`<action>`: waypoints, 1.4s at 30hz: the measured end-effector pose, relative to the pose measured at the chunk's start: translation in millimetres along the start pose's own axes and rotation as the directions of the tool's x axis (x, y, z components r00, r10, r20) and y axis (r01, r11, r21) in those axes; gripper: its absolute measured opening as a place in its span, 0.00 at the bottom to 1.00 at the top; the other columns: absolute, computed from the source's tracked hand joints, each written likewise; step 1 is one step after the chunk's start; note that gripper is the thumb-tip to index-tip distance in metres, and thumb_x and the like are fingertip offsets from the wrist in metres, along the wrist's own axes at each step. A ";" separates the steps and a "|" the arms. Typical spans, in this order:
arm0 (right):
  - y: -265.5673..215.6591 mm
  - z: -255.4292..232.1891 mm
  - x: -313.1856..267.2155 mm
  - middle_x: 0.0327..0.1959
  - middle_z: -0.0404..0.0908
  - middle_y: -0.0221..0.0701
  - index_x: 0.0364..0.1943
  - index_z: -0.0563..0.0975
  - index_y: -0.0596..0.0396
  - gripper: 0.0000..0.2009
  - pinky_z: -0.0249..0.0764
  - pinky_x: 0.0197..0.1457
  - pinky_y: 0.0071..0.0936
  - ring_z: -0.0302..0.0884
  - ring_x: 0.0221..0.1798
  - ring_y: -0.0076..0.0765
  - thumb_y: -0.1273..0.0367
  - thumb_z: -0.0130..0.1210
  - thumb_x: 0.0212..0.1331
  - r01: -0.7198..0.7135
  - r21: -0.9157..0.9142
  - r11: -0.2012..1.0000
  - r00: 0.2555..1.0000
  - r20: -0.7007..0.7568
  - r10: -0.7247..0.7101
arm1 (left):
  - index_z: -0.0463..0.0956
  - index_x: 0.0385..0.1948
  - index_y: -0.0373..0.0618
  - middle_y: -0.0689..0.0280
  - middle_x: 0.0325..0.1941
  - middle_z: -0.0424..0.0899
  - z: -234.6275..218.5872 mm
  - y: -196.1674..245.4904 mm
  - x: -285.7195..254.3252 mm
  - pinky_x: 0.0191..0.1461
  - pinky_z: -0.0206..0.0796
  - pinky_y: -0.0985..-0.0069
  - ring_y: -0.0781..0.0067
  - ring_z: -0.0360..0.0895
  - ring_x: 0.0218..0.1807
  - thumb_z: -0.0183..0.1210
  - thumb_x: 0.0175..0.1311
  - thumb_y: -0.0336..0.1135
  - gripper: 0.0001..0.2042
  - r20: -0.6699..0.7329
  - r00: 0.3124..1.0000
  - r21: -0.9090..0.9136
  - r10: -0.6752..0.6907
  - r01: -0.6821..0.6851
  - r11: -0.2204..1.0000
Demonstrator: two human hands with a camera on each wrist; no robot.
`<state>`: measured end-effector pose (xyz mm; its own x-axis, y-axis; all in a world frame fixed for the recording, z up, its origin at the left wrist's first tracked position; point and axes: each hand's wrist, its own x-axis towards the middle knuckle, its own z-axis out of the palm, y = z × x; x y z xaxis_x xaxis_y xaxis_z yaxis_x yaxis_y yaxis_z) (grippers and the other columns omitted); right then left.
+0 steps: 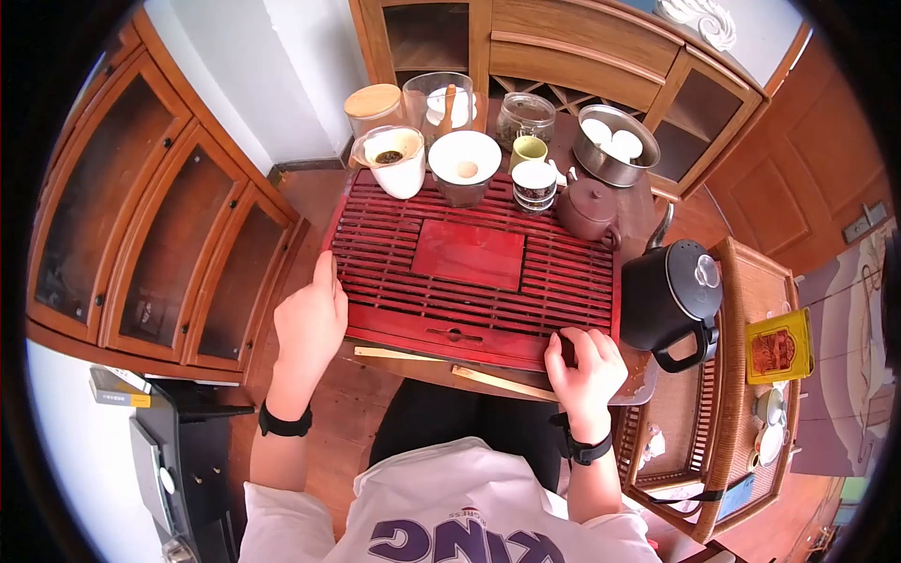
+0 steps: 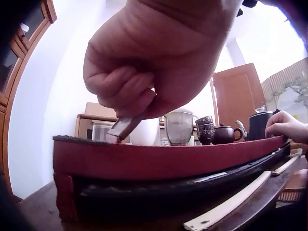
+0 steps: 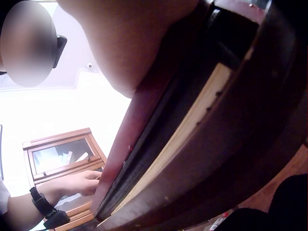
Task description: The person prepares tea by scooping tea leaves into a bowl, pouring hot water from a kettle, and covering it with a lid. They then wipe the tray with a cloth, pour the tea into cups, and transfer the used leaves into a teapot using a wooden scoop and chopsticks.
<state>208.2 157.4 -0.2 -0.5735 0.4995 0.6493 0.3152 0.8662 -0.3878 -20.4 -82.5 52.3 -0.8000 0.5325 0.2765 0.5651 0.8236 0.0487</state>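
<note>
A red slatted tea tray [image 1: 469, 255] lies before me. My left hand [image 1: 312, 319] is at its left edge; in the left wrist view its index finger points down at the rim and the other fingers are curled. At the front right corner, my right hand [image 1: 587, 371] rests on the tray's rim with fingers bent. Along the back of the tray stand a white cup-like vessel with a strainer [image 1: 399, 169], a white bowl on a glass pitcher [image 1: 465, 159], stacked small cups [image 1: 535, 183] and a brown teapot [image 1: 588, 208].
A black kettle [image 1: 668, 291] stands right of the tray. Behind are a wooden-lidded jar [image 1: 374, 105], a glass jar [image 1: 526, 117] and a steel pot [image 1: 615, 145] holding white cups. Pale wooden strips [image 1: 502, 383] lie along the front edge. A wicker shelf [image 1: 732, 422] is at right.
</note>
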 end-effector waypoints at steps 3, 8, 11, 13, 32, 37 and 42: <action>-0.5 -0.5 0.6 0.21 0.76 0.28 0.28 0.81 0.49 0.06 0.73 0.29 0.30 0.74 0.24 0.37 0.68 0.67 0.46 0.006 -0.006 1.000 1.000 0.001 -0.006 | 0.69 0.61 0.40 0.57 0.20 0.82 4.2 10.0 -3.9 0.30 0.74 0.62 0.56 0.83 0.24 0.57 0.62 0.35 0.25 0.012 0.995 0.049 0.096 -0.097 0.994; -1.1 -0.6 0.5 0.21 0.75 0.28 0.27 0.81 0.49 0.06 0.72 0.28 0.31 0.74 0.23 0.37 0.69 0.67 0.46 0.001 0.008 1.000 1.000 0.001 -0.001 | 0.69 0.61 0.36 0.59 0.19 0.82 1.8 31.7 -10.5 0.29 0.75 0.66 0.60 0.82 0.22 0.59 0.59 0.36 0.27 0.064 0.989 0.042 0.135 -0.138 0.990; -2.1 -1.3 0.9 0.20 0.74 0.28 0.27 0.81 0.49 0.06 0.72 0.28 0.31 0.73 0.23 0.38 0.69 0.67 0.46 -0.004 0.009 1.000 1.000 0.004 0.004 | 0.70 0.60 0.34 0.61 0.16 0.80 -0.2 41.5 -14.3 0.26 0.74 0.67 0.61 0.81 0.19 0.59 0.58 0.35 0.26 0.067 0.980 0.003 0.187 -0.188 0.982; -1.3 -0.6 0.9 0.20 0.74 0.28 0.27 0.81 0.49 0.06 0.72 0.28 0.31 0.73 0.23 0.38 0.69 0.67 0.46 0.002 0.006 1.000 1.000 -0.003 -0.002 | 0.70 0.59 0.34 0.61 0.16 0.80 0.9 45.3 -15.6 0.26 0.73 0.67 0.61 0.81 0.19 0.59 0.58 0.35 0.26 0.053 0.978 -0.012 0.200 -0.200 0.980; -12.2 -2.7 6.7 0.23 0.79 0.31 0.28 0.82 0.50 0.04 0.74 0.31 0.33 0.78 0.26 0.40 0.69 0.66 0.48 -0.111 0.062 0.992 0.992 0.074 0.106 | 0.68 0.62 0.34 0.59 0.18 0.79 15.5 129.4 -34.8 0.27 0.74 0.65 0.61 0.81 0.21 0.60 0.57 0.33 0.28 -0.013 0.939 -0.341 0.343 -0.326 0.881; -46.2 -0.8 11.6 0.24 0.80 0.35 0.40 0.83 0.54 0.11 0.75 0.34 0.35 0.80 0.28 0.42 0.65 0.63 0.56 -0.234 0.352 0.906 0.947 0.295 0.130 | 0.65 0.66 0.37 0.58 0.17 0.78 10.7 135.6 -37.3 0.26 0.73 0.63 0.57 0.80 0.20 0.58 0.58 0.32 0.30 0.034 0.941 -0.425 0.337 -0.291 0.857; -67.5 20.3 17.2 0.32 0.82 0.46 0.56 0.75 0.61 0.20 0.78 0.39 0.40 0.83 0.35 0.51 0.65 0.52 0.63 -0.237 0.512 0.826 0.919 0.394 0.020 | 0.61 0.68 0.34 0.58 0.18 0.79 13.4 126.3 -35.3 0.25 0.72 0.64 0.58 0.80 0.20 0.58 0.55 0.32 0.34 0.065 0.948 -0.505 0.311 -0.237 0.830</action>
<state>161.7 107.1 23.9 -0.8185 0.4692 0.3315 0.0095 0.5880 -0.8088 76.5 5.3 35.8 -0.5963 0.7735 0.2150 0.7605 0.4584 0.4600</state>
